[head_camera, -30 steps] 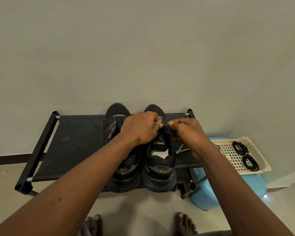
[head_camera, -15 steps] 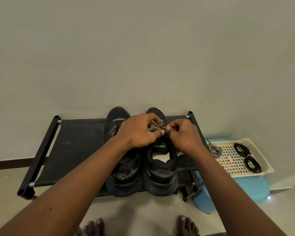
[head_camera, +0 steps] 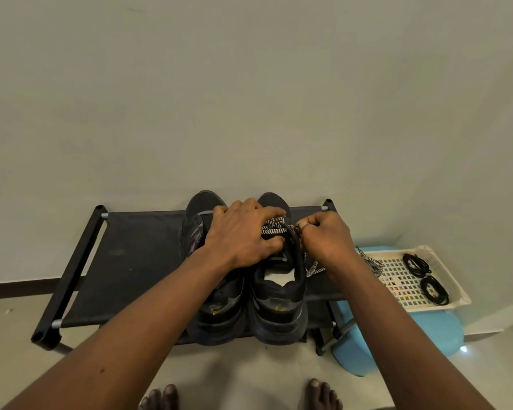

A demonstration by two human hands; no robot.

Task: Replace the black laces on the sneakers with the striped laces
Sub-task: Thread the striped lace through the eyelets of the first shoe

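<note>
Shoe rack (head_camera: 137, 261): black, fabric top, set against the wall.
Left sneaker (head_camera: 219, 315), right sneaker (head_camera: 279, 306): side by side on the rack, toward its right end, toes to the wall.
Striped lace (head_camera: 274, 229): crossed over the right sneaker's front eyelets; its tail trails off the rack's right end.
Left hand (head_camera: 243, 235): fingers curled over the crossed lace, holding it.
Right hand (head_camera: 326, 238): fingertips pinching a lace strand.
Tray (head_camera: 453, 279): just beyond the rack's right end.
Black laces (head_camera: 415, 263): 2 coils in the tray.
</note>
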